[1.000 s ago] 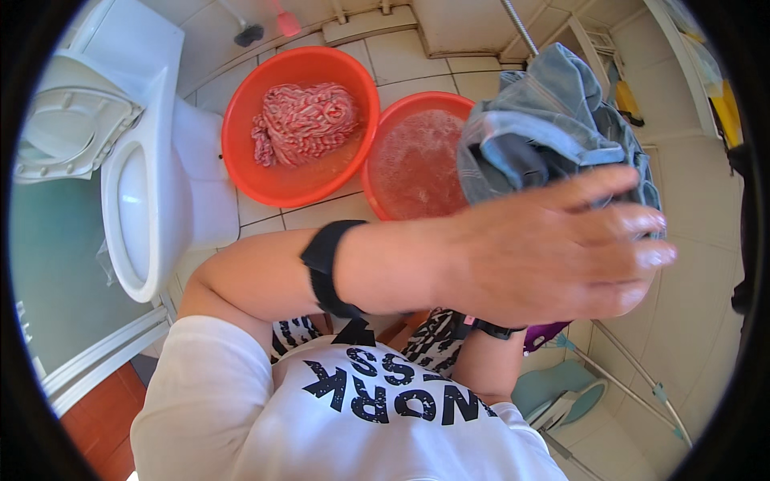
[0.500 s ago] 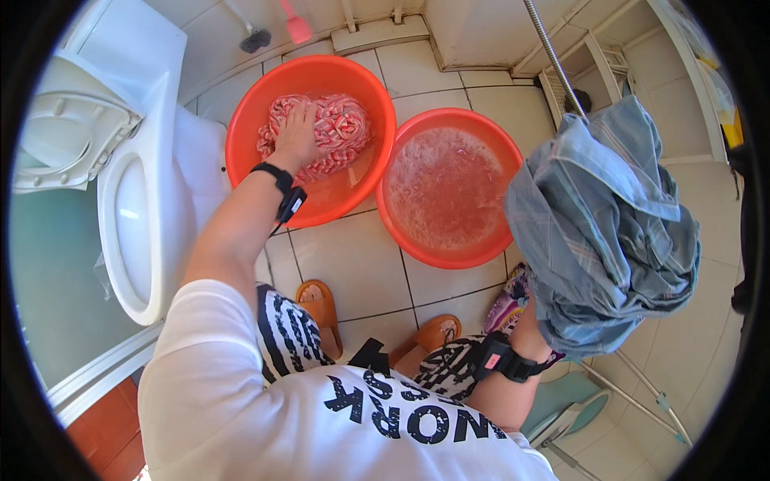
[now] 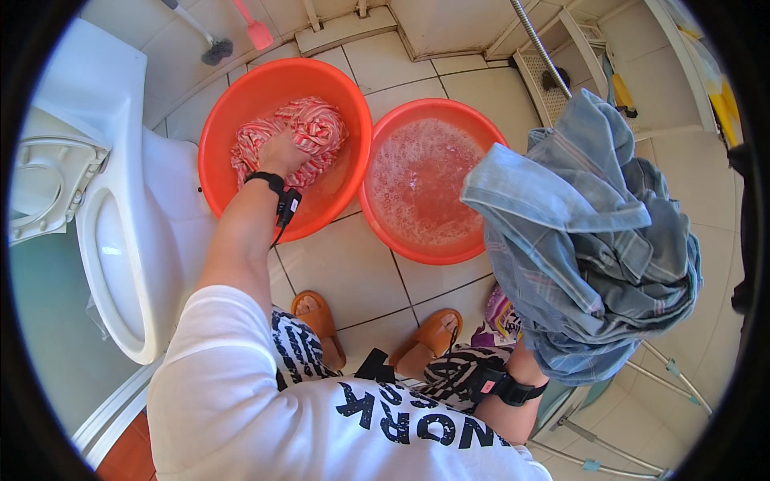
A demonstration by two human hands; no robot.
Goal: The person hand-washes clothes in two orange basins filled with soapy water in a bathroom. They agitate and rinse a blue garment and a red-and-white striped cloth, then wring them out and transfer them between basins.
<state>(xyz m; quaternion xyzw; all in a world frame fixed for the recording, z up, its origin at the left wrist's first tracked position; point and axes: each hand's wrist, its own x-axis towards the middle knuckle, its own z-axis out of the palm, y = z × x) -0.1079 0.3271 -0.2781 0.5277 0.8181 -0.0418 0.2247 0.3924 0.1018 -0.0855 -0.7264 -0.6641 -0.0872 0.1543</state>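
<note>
My left hand (image 3: pixel 282 152) is down in the left red basin (image 3: pixel 210 144), its fingers closed into a bunched red-and-white striped cloth (image 3: pixel 321 127). The cloth is piled in the basin, with some water beside it. On my right, a large crumpled blue-grey plaid shirt (image 3: pixel 593 240) is held up by my right hand. That hand's fingers are hidden under the fabric; only the wrist (image 3: pixel 525 367) with its black band shows. Beside the left basin stands a second red basin (image 3: pixel 370 210), holding pinkish, foamy water (image 3: pixel 429 180). The shirt hangs near its right rim.
A white toilet (image 3: pixel 120 272) stands at the left. Two brushes, one grey (image 3: pixel 216 52) and one pink (image 3: pixel 258 34), hang at the back wall. Shelves (image 3: pixel 662 88) and a metal hose (image 3: pixel 539 40) are at the back right. A folding metal-framed seat (image 3: pixel 593 441) is low right.
My left hand has gone from lying spread on the striped cloth to gripping down into it. The shirt has shifted slightly, one flap now reaching further left. The view has turned a little.
</note>
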